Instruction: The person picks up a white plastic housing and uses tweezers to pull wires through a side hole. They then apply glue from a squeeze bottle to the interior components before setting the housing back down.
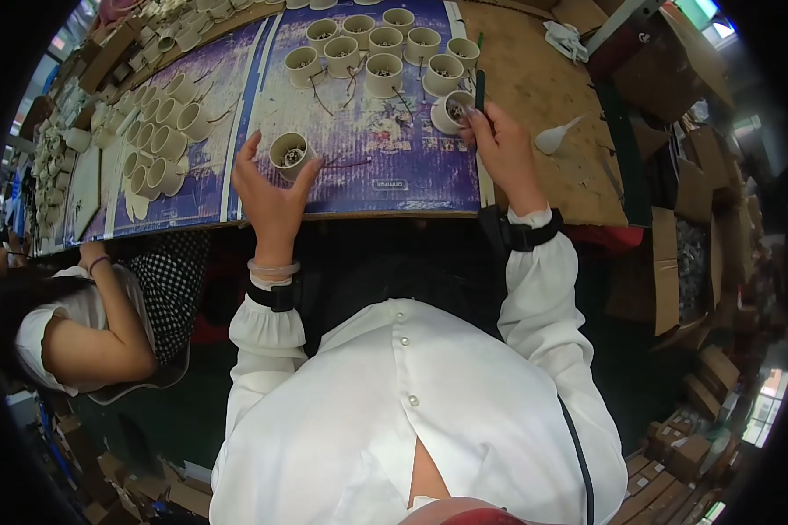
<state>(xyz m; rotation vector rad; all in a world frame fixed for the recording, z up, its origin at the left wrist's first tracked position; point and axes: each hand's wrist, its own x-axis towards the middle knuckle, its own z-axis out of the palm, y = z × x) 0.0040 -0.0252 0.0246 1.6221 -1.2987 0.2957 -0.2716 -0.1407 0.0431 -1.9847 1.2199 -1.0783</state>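
My left hand (272,190) is around a cream plastic cup-shaped housing (292,156), thumb at its right rim and fingers spread at its left. Metal parts show inside it, and thin dark wires (348,163) run out to its right. My right hand (502,147) is at the right side of another such housing (445,118), fingertips at its opening; whether they grip something there I cannot tell. A dark green stick-like thing (480,90) stands out above the right fingers. Several similar housings (384,75) with wires stand at the back of the printed cardboard sheet (427,190).
More cream housings (169,141) stand in groups at the left. A white nozzle-tipped bulb (551,139) and a crumpled white cloth or bag (565,41) lie on the brown board at the right. A co-worker (98,328) sits at the left by the table edge. An open carton (666,269) stands at the right.
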